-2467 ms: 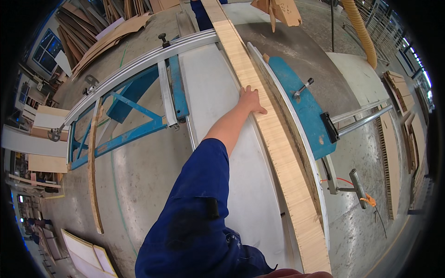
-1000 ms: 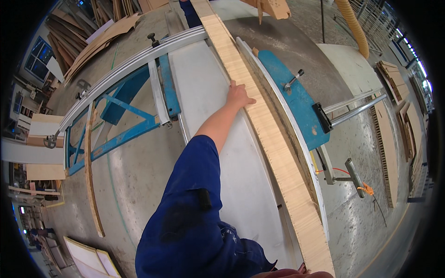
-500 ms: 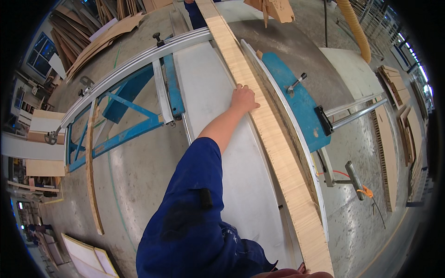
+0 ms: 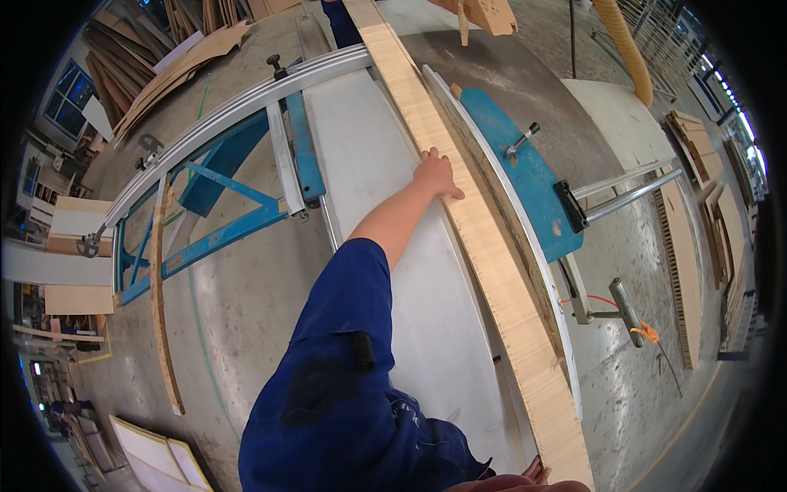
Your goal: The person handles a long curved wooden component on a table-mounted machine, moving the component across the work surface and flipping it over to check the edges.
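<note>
A long, pale wooden plank (image 4: 492, 266) runs from the top middle to the lower right, along the sliding table of a panel saw (image 4: 361, 152). My left hand (image 4: 437, 174) grips the plank's left edge about midway along the visible length, fingers bent over the top and thumb on the near side. Its arm, in a dark blue sleeve, reaches up from the lower edge. Only a few fingers of my right hand (image 4: 537, 471) show, beside the plank's near end; most of that hand is hidden.
To the left, a blue outrigger frame (image 4: 225, 242) carries a metal fence rail (image 4: 246, 98). A blue plate with a clamp lever (image 4: 520, 180) stands right of the plank. A person in dark blue (image 4: 340, 23) is at the plank's far end. Boards (image 4: 176, 78) lean at far left.
My left hand has shifted slightly to the right against the plank. The plank's near end has moved a little to the right, and the rest of the view has drifted slightly left.
</note>
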`<state>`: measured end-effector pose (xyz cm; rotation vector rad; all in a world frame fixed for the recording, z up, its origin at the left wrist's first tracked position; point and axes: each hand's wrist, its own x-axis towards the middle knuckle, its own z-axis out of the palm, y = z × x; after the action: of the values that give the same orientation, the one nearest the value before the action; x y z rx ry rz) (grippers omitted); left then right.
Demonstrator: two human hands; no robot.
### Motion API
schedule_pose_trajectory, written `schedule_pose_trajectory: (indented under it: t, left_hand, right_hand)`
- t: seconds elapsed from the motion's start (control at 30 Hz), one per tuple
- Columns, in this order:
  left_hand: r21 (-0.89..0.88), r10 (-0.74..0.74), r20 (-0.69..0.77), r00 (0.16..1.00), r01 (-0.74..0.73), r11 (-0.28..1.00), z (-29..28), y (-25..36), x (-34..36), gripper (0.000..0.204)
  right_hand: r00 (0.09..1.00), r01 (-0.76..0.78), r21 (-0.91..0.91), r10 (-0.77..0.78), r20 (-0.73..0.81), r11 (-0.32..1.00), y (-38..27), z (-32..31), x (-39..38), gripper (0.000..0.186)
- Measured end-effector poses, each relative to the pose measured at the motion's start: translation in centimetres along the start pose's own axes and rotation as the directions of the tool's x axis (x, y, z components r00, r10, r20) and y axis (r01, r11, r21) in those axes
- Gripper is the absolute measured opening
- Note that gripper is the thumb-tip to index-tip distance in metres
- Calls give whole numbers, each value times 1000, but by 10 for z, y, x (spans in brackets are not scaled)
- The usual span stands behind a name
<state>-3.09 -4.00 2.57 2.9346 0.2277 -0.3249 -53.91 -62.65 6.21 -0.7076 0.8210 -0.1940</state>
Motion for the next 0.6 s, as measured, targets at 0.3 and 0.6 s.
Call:
schedule_pose_trajectory:
  t: [0.3,0.6]
  left_hand:
    - [111,40,-31,999,-36,993,1,-8,8,91]
    - [62,25,-78,997,-20,998,8,-17,20,92]
  right_hand:
    - [960,144,359,-42,-276,922,12,-34,60,48]
    - [995,55,294,-27,-99,954,22,-4,37,42]
